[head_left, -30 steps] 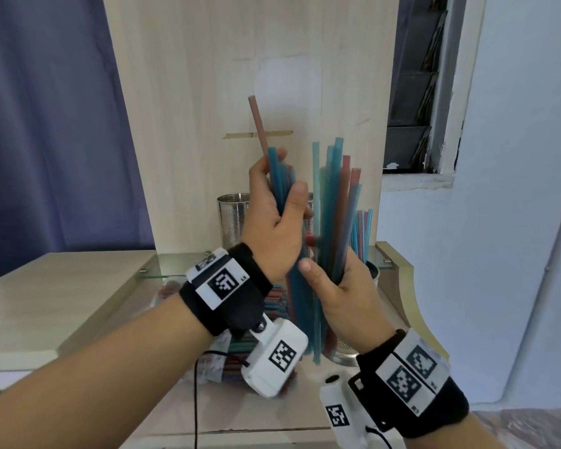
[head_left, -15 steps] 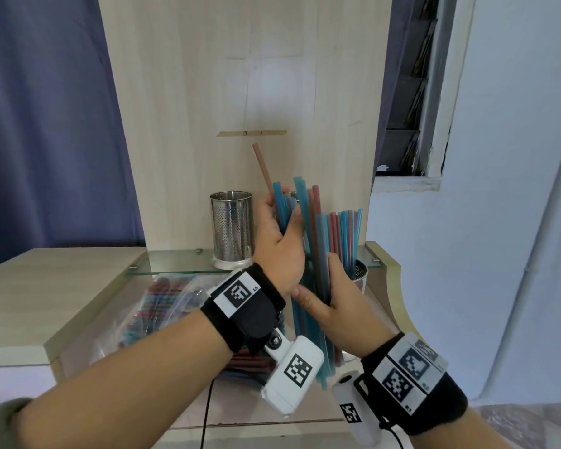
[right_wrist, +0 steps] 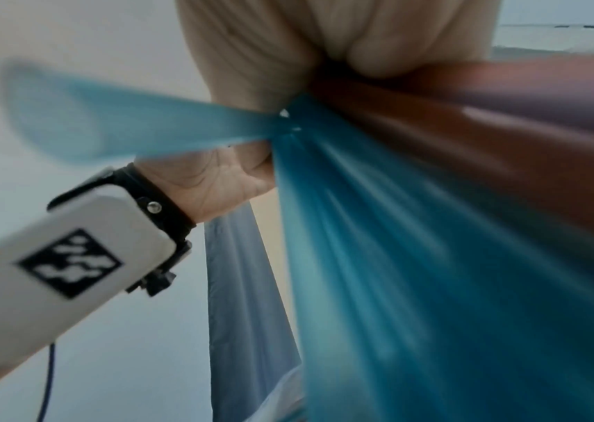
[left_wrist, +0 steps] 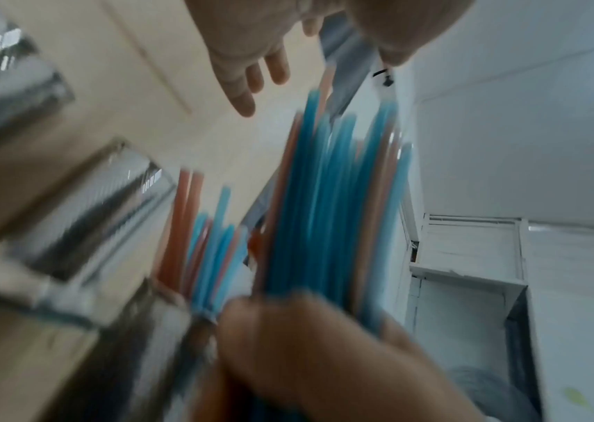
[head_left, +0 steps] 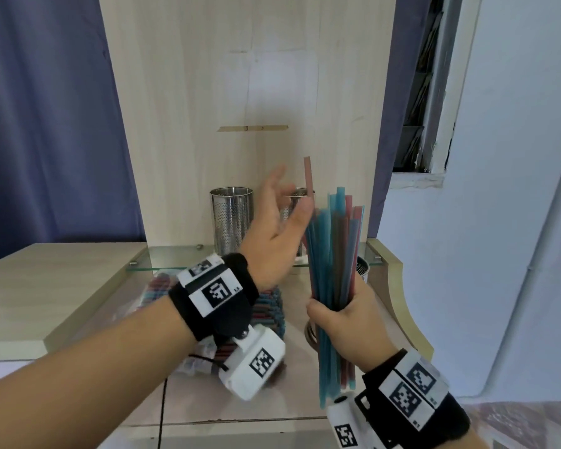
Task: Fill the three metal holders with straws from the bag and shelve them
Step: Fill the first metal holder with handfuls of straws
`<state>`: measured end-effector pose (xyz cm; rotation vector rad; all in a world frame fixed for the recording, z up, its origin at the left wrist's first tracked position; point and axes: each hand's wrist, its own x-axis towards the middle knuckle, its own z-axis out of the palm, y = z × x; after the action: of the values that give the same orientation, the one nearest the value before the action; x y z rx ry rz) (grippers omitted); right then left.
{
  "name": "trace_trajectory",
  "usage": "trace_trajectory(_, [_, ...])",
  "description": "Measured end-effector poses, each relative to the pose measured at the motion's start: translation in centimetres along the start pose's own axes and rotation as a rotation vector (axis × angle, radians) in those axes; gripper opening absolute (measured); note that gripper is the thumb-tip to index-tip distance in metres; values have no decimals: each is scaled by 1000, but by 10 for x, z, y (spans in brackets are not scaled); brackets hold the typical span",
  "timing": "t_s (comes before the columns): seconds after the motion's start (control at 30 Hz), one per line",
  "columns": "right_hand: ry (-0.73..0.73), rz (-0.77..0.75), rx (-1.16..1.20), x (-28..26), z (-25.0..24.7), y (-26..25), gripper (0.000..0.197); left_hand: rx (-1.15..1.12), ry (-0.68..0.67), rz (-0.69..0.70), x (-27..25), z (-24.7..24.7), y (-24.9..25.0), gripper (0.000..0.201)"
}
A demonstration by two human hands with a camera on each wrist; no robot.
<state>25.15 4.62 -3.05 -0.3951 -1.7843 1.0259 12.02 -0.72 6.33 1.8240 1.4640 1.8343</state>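
The left hand (head_left: 274, 234) is raised with fingers spread and relaxed, gripping nothing. The right hand (head_left: 347, 322), lower, has its fingers curled tight round a bundle of straws (head_left: 334, 254).

A bundle of blue and red plastic straws (head_left: 332, 270) stood upright at centre right. Two perforated steel cylinder holders (head_left: 231, 218) stood behind at centre. A clear bag of straws (head_left: 269, 307) lay below them.
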Motion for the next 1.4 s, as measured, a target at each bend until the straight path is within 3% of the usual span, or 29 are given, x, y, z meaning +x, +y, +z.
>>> trace_trajectory(0.13, [41,47,-142,-3,0,10,33,281,-64,242,13,-23,24,97])
trace_trajectory(0.23, [67,77,-216,-5,6,17,35,541,-165,228,15,-19,31,109])
trace_trajectory(0.33, [113,104,-187,-8,13,20,35,562,-174,203,6,-5,26,98])
trace_trajectory(0.47, [161,87,-164,-12,15,20,39,548,-215,362,-8,9,17,63])
trace_trajectory(0.6, [187,83,-112,-14,16,22,36,510,-198,435,-7,7,21,67])
trace_trajectory(0.67, [206,84,-75,-12,16,24,41,521,-241,411,-8,12,20,68])
trace_trajectory(0.87, [236,108,-80,-11,16,36,47,339,-276,87,-4,24,1,81])
trace_trajectory(0.97, [157,142,-78,-14,10,42,49,207,-326,8,-1,24,-12,71])
trace_trajectory(1.1, [32,128,-66,-11,1,37,46,97,-332,-68,4,27,-21,75])
trace_trajectory(1.27, [61,123,3,-9,5,44,37,11,-135,34,0,40,-32,37])
trace_trajectory(1.4, [82,128,34,-10,9,50,31,99,-64,186,-7,45,-36,57])
